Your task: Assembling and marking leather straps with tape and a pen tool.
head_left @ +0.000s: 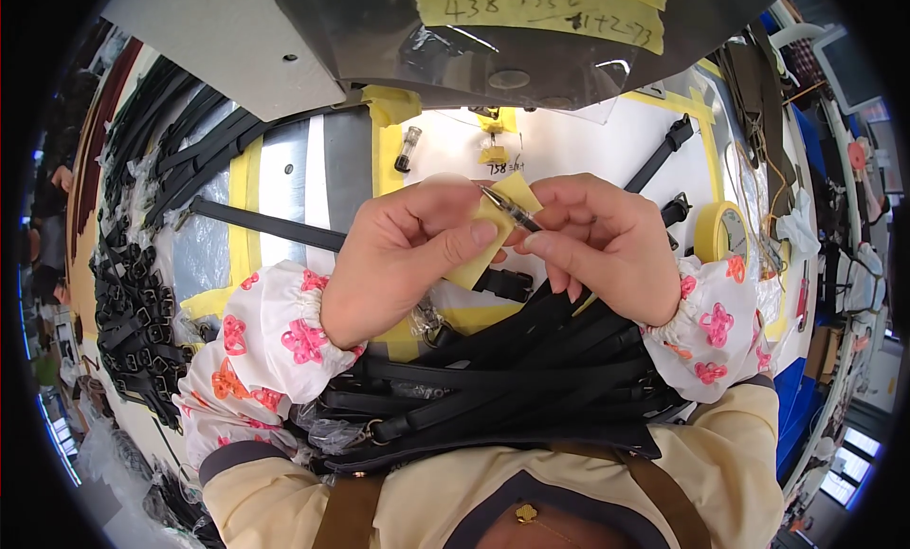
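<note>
Close together over the middle of the table, my two hands work on a small yellow slip [516, 189] and a pen. My right hand [611, 246] is closed, with the clear-barrelled pen [512, 210] between its fingers and the metal tip pointing up and left. Pressed by its thumb, my left hand [403, 255] pinches the yellow slip beside the pen. Part of the slip is hidden behind the fingers. Below the hands, a pile of black straps [493, 374] lies across my lap at the table's edge. A black buckle end [502, 283] shows just under the slip.
A grey machine housing [474, 61] overhangs the far side. Bundled black straps [190, 141] and buckled straps [142, 331] lie at left. A clear tube with a black end [409, 149] stands beyond my left hand. A yellow tape roll [711, 231] sits at right.
</note>
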`<control>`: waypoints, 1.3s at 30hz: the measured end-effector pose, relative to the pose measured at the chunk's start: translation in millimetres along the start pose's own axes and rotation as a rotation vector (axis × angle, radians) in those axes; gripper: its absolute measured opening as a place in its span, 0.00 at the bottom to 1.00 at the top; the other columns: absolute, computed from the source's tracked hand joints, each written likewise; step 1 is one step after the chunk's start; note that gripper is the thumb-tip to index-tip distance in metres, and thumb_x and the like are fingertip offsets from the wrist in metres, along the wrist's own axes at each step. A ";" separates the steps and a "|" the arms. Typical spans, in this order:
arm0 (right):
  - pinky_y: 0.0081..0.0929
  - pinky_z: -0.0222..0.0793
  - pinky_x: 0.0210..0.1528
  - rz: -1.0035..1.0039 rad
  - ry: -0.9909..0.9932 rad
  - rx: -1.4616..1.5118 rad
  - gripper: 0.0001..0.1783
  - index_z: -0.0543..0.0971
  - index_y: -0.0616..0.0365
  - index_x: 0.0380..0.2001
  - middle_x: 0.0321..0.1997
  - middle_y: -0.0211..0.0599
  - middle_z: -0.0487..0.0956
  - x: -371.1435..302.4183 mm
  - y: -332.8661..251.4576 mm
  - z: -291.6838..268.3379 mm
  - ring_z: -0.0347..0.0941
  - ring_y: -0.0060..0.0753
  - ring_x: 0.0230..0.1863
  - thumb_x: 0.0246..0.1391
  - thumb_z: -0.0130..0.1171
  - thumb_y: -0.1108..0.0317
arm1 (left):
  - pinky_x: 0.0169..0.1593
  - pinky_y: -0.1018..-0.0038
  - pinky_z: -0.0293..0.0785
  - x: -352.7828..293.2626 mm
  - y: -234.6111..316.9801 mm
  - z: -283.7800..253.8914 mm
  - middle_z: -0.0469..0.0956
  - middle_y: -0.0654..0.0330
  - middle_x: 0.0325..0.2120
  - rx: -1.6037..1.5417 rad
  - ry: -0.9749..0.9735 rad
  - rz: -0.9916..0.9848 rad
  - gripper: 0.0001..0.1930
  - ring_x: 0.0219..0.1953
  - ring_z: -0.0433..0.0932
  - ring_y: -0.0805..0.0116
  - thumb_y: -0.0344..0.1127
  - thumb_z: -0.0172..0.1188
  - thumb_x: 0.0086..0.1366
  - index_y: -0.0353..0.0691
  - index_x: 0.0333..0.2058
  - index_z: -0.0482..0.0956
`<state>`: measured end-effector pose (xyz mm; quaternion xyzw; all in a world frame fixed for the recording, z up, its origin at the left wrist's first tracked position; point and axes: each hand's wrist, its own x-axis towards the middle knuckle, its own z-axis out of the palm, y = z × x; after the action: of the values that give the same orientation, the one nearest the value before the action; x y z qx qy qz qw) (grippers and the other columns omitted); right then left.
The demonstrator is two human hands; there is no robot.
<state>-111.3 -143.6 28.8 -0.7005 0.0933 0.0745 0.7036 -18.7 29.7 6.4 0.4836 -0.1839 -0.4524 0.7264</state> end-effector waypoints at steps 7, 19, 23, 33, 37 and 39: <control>0.12 0.63 0.18 -0.131 -0.004 -0.131 0.17 0.69 0.61 0.45 0.24 0.33 0.75 0.5 1.8 0.4 0.67 0.14 0.17 0.48 0.51 0.77 | 0.39 0.82 0.68 0.5 -1.6 0.9 0.75 0.55 0.33 -0.002 0.003 -0.006 0.12 0.34 0.74 0.74 0.28 0.51 0.58 0.29 0.40 0.69; 0.24 0.66 0.18 -0.730 0.067 -0.837 0.30 0.67 0.56 0.49 0.28 0.40 0.74 8.4 17.5 -0.6 0.69 0.38 0.19 0.36 0.50 0.82 | 0.40 0.83 0.68 1.4 0.7 1.2 0.75 0.57 0.32 -0.003 0.005 -0.042 0.11 0.34 0.73 0.75 0.28 0.51 0.58 0.28 0.39 0.71; 0.25 0.66 0.19 -0.625 -0.004 -1.085 0.34 0.64 0.56 0.51 0.29 0.39 0.74 3.4 6.6 -0.7 0.70 0.37 0.19 0.34 0.50 0.83 | 0.39 0.83 0.68 1.5 -0.1 -0.7 0.75 0.57 0.32 -0.003 0.000 -0.033 0.11 0.34 0.73 0.75 0.29 0.52 0.58 0.28 0.38 0.71; 0.25 0.67 0.19 -0.796 0.051 -0.777 0.32 0.69 0.57 0.47 0.28 0.38 0.73 12.6 16.0 -4.6 0.69 0.37 0.19 0.30 0.50 0.85 | 0.41 0.77 0.70 0.7 1.4 5.2 0.76 0.55 0.30 0.109 0.014 -0.024 0.09 0.33 0.74 0.72 0.30 0.50 0.59 0.31 0.36 0.71; 0.25 0.67 0.20 -0.716 0.063 -0.922 0.31 0.70 0.57 0.45 0.29 0.39 0.72 10.0 17.2 -4.1 0.69 0.37 0.19 0.30 0.49 0.85 | 0.39 0.80 0.70 -1.3 2.4 6.4 0.76 0.57 0.29 0.135 0.003 -0.090 0.09 0.35 0.75 0.72 0.30 0.50 0.59 0.29 0.34 0.71; 0.25 0.67 0.20 -0.714 0.083 -0.872 0.31 0.71 0.56 0.45 0.29 0.40 0.72 10.7 17.9 -4.2 0.69 0.37 0.19 0.29 0.49 0.85 | 0.37 0.82 0.70 -1.4 1.8 6.0 0.76 0.59 0.28 0.110 0.011 -0.050 0.09 0.36 0.75 0.72 0.30 0.51 0.59 0.28 0.33 0.71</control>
<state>-105.2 -148.0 8.8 -0.9167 -0.1612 -0.1641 0.3266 -22.8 27.9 11.0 0.5295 -0.1926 -0.4569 0.6883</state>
